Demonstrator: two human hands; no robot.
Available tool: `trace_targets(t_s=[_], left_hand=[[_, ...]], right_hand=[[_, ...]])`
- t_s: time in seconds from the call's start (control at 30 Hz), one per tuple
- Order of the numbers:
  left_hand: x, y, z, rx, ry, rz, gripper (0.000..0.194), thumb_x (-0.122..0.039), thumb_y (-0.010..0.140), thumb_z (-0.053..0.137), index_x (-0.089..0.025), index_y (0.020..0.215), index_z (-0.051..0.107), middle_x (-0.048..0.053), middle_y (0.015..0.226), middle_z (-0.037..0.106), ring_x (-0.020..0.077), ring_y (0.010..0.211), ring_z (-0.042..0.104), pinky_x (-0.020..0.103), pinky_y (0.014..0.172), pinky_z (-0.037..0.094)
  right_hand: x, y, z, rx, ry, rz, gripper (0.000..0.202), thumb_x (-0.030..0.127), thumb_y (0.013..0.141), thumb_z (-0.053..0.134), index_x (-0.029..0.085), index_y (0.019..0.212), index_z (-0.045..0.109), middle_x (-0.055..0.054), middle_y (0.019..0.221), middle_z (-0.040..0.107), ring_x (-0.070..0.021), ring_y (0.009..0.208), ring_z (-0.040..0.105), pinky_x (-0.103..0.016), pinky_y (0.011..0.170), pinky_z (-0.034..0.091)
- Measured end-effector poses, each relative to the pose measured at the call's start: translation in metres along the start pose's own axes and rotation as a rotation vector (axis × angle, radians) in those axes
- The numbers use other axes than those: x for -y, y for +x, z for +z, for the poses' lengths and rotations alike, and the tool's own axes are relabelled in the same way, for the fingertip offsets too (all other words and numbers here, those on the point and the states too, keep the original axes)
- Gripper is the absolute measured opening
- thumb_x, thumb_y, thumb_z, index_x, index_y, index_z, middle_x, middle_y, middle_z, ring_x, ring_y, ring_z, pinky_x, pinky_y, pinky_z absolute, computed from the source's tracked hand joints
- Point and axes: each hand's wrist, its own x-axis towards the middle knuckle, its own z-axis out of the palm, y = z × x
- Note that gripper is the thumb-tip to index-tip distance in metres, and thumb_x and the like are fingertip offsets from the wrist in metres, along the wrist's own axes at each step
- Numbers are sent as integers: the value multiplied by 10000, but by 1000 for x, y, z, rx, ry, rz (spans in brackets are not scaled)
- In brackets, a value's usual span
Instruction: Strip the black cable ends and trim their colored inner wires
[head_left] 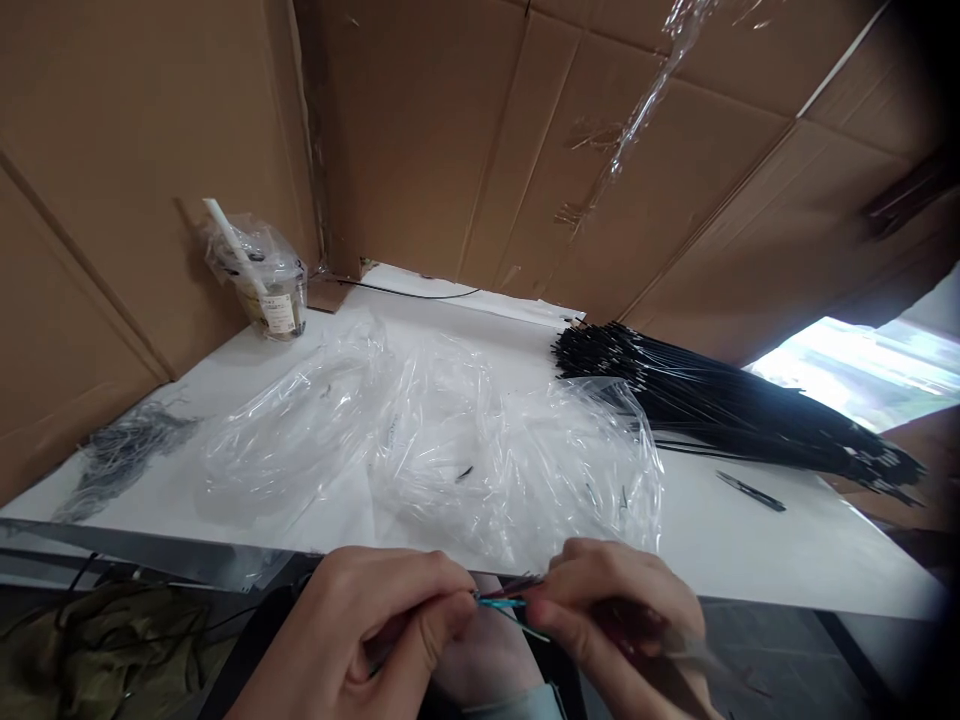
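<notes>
Thin coloured wires (501, 602), blue-green with some reddish strands, stretch between my two hands just off the table's front edge. My left hand (382, 620) pinches one end between thumb and forefinger. On the other side my right hand (619, 610) is closed, thumb and forefinger on the strands; part of it is blurred. What lies inside either palm is hidden. A clear plastic bag (442, 450) is spread on the white table (697, 540) just beyond my hands, with small dark wire scraps on it.
A thick bundle of black cables (720, 400) lies at the right, with a dark slim tool (750, 490) in front of it. At the back left stands a plastic cup (277, 300) with a straw. Fine grey strands (135, 445) lie at left. Cardboard walls (450, 130) enclose the table.
</notes>
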Motion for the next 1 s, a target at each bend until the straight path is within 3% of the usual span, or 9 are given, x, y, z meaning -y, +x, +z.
trace_targets(t_s=[0.13,0.23,0.33,0.43,0.53,0.63,0.83,1.0], left_hand=[[6,-6,5,-8,105,-37,221,-204,930,508,-272,758,630,-72,731,759,116,586,713,148,475,529],[8,-9,9,-51,170,-63,153,-197,917,542,-276,846,652,-54,777,770,136,600,723,184,450,502],[9,-8,11,-119,133,-19,158,-137,908,551,-282,917,614,-64,708,729,134,549,701,199,423,463],[8,-6,12,-159,92,-10,206,-114,916,537,-297,1001,576,-76,762,726,104,584,701,157,475,490],[7,-5,13,-154,44,-37,217,-134,946,522,-304,1066,584,-77,815,718,81,663,708,121,579,529],[6,-4,13,-133,-6,-79,212,-147,970,522,-299,1091,609,-66,836,688,71,732,693,114,664,541],[10,-1,9,-93,-70,-103,241,-116,1001,496,-258,1115,654,-23,964,645,66,868,651,112,759,532],[14,-2,12,-169,2,-33,246,-76,971,567,-235,1133,661,-21,900,614,78,830,643,139,732,534]], right_hand=[[-4,9,5,14,369,399,268,383,799,808,211,628,694,42,506,524,-71,478,416,-175,441,333],[-3,19,2,146,439,571,268,420,813,790,191,693,722,39,556,495,-70,525,377,-181,494,348],[-1,25,-3,228,394,544,247,433,854,745,194,793,744,40,596,468,-80,552,346,-196,516,348],[-1,23,-1,210,417,491,205,396,814,792,214,894,740,43,643,488,-71,544,320,-187,480,289],[1,20,9,122,432,456,198,346,788,812,216,907,723,20,724,600,-58,516,328,-188,449,259],[6,23,21,39,386,414,97,292,825,750,203,835,711,-1,723,647,-71,515,391,-191,451,311],[12,28,39,-81,344,324,52,199,800,741,210,847,721,64,585,499,-57,478,325,-179,424,262],[7,29,49,-144,308,221,47,184,863,703,222,837,713,26,750,673,-59,525,469,-171,473,370]])
